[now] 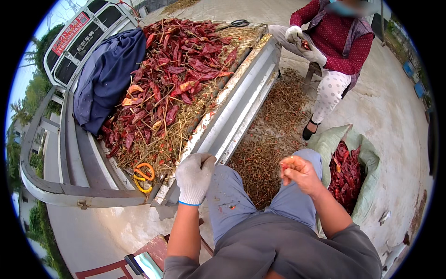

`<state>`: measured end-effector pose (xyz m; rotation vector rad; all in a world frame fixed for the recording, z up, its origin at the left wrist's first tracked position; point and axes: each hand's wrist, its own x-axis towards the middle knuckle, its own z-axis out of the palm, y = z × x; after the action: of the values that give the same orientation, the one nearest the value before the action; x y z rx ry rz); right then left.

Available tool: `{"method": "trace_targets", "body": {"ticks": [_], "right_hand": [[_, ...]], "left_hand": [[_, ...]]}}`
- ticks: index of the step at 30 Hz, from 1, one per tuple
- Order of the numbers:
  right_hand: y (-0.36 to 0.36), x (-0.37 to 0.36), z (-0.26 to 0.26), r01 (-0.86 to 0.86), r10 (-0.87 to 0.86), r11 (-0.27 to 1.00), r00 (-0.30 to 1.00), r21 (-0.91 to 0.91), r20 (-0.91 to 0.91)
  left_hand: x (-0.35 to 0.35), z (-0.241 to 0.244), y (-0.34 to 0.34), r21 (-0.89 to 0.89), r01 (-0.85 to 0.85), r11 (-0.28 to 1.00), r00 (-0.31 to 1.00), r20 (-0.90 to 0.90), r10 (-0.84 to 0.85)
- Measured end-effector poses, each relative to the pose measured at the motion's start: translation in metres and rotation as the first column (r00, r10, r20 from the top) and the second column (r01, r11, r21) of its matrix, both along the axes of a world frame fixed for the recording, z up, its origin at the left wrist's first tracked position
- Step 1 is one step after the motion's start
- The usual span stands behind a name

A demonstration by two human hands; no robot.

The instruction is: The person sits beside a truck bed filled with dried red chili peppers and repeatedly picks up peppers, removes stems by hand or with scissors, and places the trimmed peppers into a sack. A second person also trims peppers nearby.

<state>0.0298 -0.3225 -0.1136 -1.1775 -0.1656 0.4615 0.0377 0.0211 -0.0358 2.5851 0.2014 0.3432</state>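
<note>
My left hand (194, 178), in a white knit glove with a blue cuff edge, hangs over my left knee beside the truck bed's lowered side panel (240, 99). Its fingers are curled and turned away, so whatever may be inside them is hidden. Bare, my right hand (300, 174) is raised above my right thigh, fingertips pinched around a small red chili piece (285, 166). Dried red chilies (174, 66) with stems lie heaped on the truck bed. To my right, an open pale green woven sack (371, 158) holds more loose dried chilies (345, 178).
Orange-handled scissors (143, 177) lie at the bed's near corner, black-handled scissors (238, 23) at its far end. A dark blue cloth (111, 76) borders the heap. Stem litter (258, 164) covers the ground between my legs. Opposite, a seated person (334, 38) in gloves holds chilies.
</note>
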Motion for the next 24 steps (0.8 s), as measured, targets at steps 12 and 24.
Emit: {"method": "trace_targets", "body": {"ticks": [12, 24], "right_hand": [[-0.249, -0.063, -0.119, 0.648, -0.388, 0.026, 0.709, -0.761, 0.589], [-0.162, -0.012, -0.082, 0.684, -0.548, 0.562, 0.729, -0.464, 0.410]], "left_hand": [[0.117, 0.053, 0.066, 0.717, -0.143, 0.682, 0.990, 0.098, 0.105], [0.067, 0.024, 0.151, 0.465, -0.336, 0.819, 0.902, 0.409, 0.138]]}}
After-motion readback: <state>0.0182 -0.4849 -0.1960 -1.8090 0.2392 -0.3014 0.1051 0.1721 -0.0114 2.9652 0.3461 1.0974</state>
